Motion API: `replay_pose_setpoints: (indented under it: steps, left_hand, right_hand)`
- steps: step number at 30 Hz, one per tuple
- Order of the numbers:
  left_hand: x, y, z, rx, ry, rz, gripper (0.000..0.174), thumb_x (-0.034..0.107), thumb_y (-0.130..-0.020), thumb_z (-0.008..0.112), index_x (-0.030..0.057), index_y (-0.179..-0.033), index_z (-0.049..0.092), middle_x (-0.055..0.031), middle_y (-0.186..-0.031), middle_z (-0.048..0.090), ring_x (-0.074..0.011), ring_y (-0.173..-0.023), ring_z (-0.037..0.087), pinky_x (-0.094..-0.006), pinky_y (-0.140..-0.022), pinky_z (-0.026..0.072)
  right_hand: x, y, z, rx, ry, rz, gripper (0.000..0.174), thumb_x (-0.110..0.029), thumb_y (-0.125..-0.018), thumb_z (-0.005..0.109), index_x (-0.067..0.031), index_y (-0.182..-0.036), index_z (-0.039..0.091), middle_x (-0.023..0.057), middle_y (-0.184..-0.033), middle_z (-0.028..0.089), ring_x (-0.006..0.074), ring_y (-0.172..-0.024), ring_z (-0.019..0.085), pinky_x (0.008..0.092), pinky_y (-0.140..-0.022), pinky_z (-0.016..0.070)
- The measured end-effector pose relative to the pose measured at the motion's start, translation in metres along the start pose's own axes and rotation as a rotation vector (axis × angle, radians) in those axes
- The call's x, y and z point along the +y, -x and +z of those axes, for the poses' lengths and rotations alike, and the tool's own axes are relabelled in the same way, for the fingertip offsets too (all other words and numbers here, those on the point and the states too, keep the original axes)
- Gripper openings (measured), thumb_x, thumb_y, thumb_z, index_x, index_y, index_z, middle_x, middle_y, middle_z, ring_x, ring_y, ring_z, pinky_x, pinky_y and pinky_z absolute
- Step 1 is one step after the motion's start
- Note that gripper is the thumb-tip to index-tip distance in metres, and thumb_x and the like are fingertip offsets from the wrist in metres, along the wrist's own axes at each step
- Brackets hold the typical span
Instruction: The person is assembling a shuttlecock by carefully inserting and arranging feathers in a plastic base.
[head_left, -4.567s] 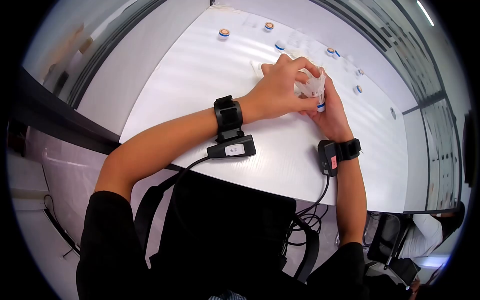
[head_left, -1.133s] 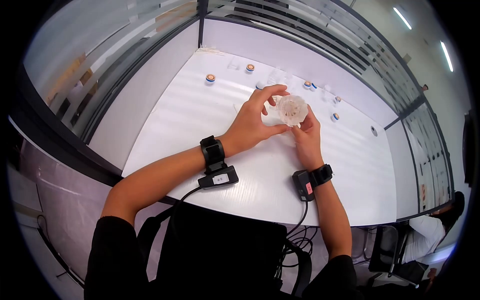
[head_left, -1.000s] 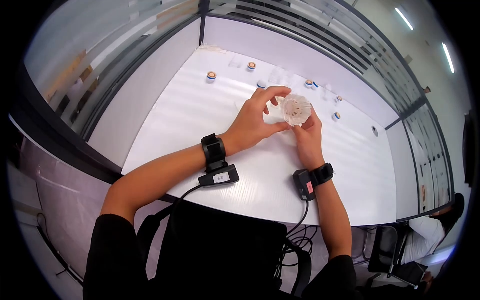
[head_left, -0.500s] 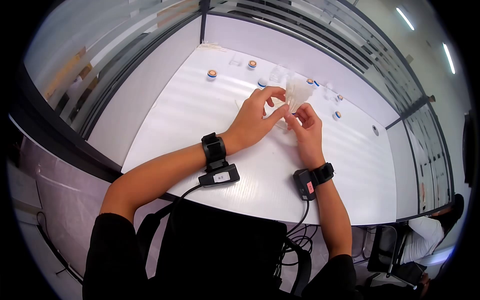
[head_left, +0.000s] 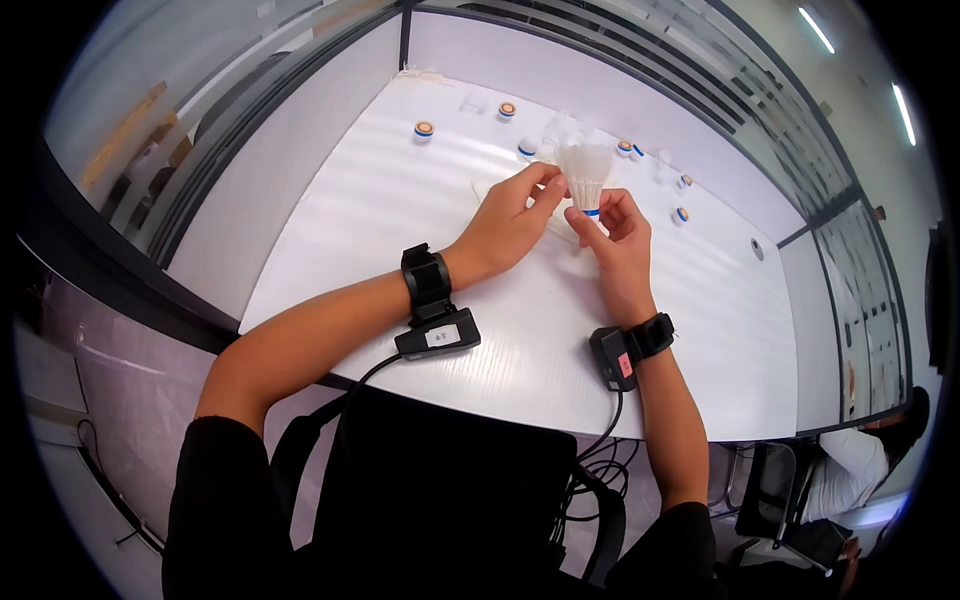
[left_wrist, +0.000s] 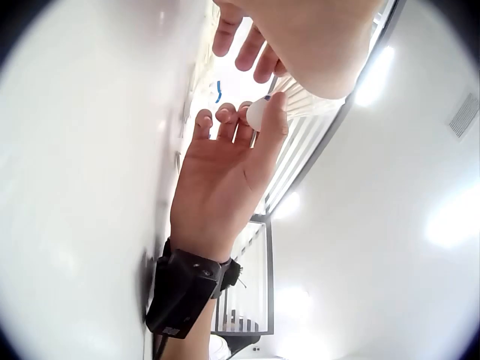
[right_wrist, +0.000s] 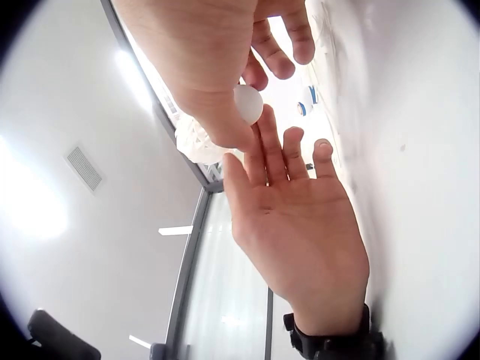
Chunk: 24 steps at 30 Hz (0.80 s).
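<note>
A white feather shuttlecock (head_left: 585, 172) with a blue band is held up between both hands, its skirt upward and its cork end low. My right hand (head_left: 622, 245) pinches the cork end between thumb and fingers; the rounded white cork (right_wrist: 249, 103) shows beside the thumb in the right wrist view. At the left edge of the skirt is my left hand (head_left: 505, 220), its thumb and fingertips right at the feathers. The right wrist view shows that left hand (right_wrist: 300, 225) palm-on, fingers mostly straight. Behind the right hand's thumb some of its fingertips are hidden.
Small white pieces with blue bands and orange round tops, such as this one (head_left: 424, 131), stand around the white table (head_left: 480, 370). Thin pale sticks (head_left: 425, 76) lie in the back left corner. Partitions (head_left: 620, 90) enclose the back and sides. A black cable (head_left: 372, 372) trails off the left wrist camera.
Earlier the skirt lay bunched between both hands, then its open mouth faced the head camera. Now the shuttlecock is tipped with the skirt upward, and the left fingers have drawn to its left edge.
</note>
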<state>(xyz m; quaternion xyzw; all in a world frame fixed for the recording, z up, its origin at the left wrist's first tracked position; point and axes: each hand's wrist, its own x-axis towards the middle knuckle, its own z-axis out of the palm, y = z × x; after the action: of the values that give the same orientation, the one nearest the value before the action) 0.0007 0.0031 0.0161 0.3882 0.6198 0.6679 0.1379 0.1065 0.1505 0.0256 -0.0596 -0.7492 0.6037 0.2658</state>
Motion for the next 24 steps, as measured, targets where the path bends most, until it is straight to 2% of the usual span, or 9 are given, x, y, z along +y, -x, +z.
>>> replay_pose_setpoints:
  steps: [6,9,15,18,24]
  left_hand:
    - [0.004,-0.001,-0.003,-0.108,0.04,0.019,0.044,0.042,-0.103,0.06,0.0021,-0.123,0.062,-0.0028,-0.1,0.066,-0.0076,-0.087,0.056,-0.0242,-0.072,0.0448]
    - [0.007,-0.001,0.0,-0.078,0.076,0.025,0.046,0.041,-0.101,0.065,0.0018,-0.125,0.06,-0.0038,-0.105,0.067,-0.0079,-0.092,0.059,-0.0249,-0.075,0.0476]
    - [0.006,-0.002,0.001,-0.067,0.097,0.026,0.043,0.031,-0.099,0.072,0.0005,-0.126,0.058,-0.0085,-0.115,0.068,-0.0114,-0.101,0.064,-0.0262,-0.085,0.0521]
    - [0.004,-0.002,0.0,-0.069,0.151,0.03,0.042,0.027,-0.098,0.073,0.0003,-0.127,0.057,-0.009,-0.116,0.067,-0.0118,-0.1,0.065,-0.0261,-0.084,0.0524]
    - [0.013,-0.001,-0.001,-0.031,0.029,0.135,0.038,0.021,-0.095,0.076,0.0002,-0.123,0.06,-0.0073,-0.111,0.07,-0.011,-0.099,0.066,-0.0262,-0.082,0.0532]
  right_hand:
    - [-0.001,0.001,0.0,-0.032,-0.048,-0.028,0.035,0.001,-0.084,0.08,-0.0102,-0.092,0.047,-0.0008,-0.094,0.06,0.0057,-0.092,0.06,0.0231,-0.072,0.0528]
    - [0.002,-0.001,-0.001,-0.045,-0.032,-0.048,0.036,0.003,-0.083,0.079,-0.0102,-0.092,0.046,-0.0013,-0.093,0.058,0.0059,-0.091,0.06,0.0232,-0.073,0.0538]
    - [0.005,-0.003,-0.003,-0.041,-0.032,-0.056,0.034,0.003,-0.083,0.078,-0.0086,-0.094,0.048,-0.0002,-0.096,0.055,0.005,-0.088,0.058,0.0231,-0.071,0.0546]
    - [0.009,-0.001,-0.005,-0.035,0.002,-0.039,0.031,0.002,-0.085,0.078,-0.0071,-0.099,0.052,-0.0004,-0.098,0.055,0.0048,-0.088,0.058,0.023,-0.07,0.054]
    - [0.004,-0.001,-0.003,-0.025,0.034,-0.071,0.029,-0.005,-0.09,0.078,-0.0046,-0.11,0.057,-0.0003,-0.103,0.056,0.0061,-0.089,0.058,0.0236,-0.069,0.0536]
